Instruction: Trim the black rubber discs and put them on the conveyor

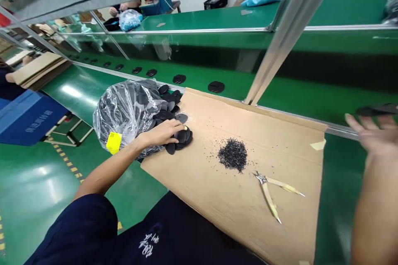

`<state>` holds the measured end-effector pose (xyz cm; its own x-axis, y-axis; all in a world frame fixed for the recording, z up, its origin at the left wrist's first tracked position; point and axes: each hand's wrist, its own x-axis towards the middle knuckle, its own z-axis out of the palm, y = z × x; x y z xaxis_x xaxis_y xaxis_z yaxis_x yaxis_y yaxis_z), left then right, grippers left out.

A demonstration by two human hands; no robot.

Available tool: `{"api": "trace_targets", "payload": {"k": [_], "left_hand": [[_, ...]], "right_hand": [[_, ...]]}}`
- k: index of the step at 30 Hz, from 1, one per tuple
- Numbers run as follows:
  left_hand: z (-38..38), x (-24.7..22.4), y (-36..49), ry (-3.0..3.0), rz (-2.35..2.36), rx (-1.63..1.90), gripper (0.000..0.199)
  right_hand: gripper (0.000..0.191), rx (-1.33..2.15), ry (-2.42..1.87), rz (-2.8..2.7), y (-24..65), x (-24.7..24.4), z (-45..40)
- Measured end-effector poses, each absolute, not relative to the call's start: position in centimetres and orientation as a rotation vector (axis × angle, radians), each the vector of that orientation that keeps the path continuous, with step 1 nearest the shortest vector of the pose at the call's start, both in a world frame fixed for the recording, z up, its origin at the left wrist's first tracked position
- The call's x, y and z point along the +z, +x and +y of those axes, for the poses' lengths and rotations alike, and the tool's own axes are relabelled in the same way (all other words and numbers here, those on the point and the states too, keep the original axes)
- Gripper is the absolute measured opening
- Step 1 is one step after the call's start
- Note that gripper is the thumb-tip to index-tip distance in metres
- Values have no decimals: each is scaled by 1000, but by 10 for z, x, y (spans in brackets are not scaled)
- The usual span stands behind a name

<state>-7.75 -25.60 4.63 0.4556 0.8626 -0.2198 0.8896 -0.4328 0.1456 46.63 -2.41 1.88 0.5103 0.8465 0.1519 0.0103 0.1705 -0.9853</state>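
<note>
1. My left hand (161, 133) rests on a small stack of black oval pieces (183, 138) at the mouth of a clear plastic bag (127, 114) full of similar pieces. Its fingers (172, 126) curl over the stack, but I cannot tell whether they grip it or only lie on it.
2. For steady handling, I'd keep those fingers spread across the stack so that the pieces don't slide back toward the bag.
3. My right hand (370, 136) is raised and blurred beyond the right edge of a cardboard sheet (236, 207), its fingers wide open around nothing. A dark piece (376, 110) lies just past the fingertips; I cannot tell if they touch.
4. The sheet lies on a green conveyor counter (342, 182). On it sit a heap of black granules (232, 155) and yellow-handled nippers (267, 190), both well right of the stack and clear of my left hand.
5. A row of black pieces (178, 78) sits on the far belt behind a metal rail (248, 103), and an aluminium upright (280, 41) crosses my view there.
6. A co-worker's hands (115, 10) are far off, beyond the belts.
</note>
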Motion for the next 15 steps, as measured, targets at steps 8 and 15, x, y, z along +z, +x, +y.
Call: {"api": "trace_targets", "payload": {"k": [8,15], "left_hand": [[-231,56,-49,2436,1400,138,11],[-220,91,19,2513,920,1014,13]], "right_hand": [[28,1351,-1111,-787,395,37,-116],[32,1193,-1079,-1480,311,79,-187]]}}
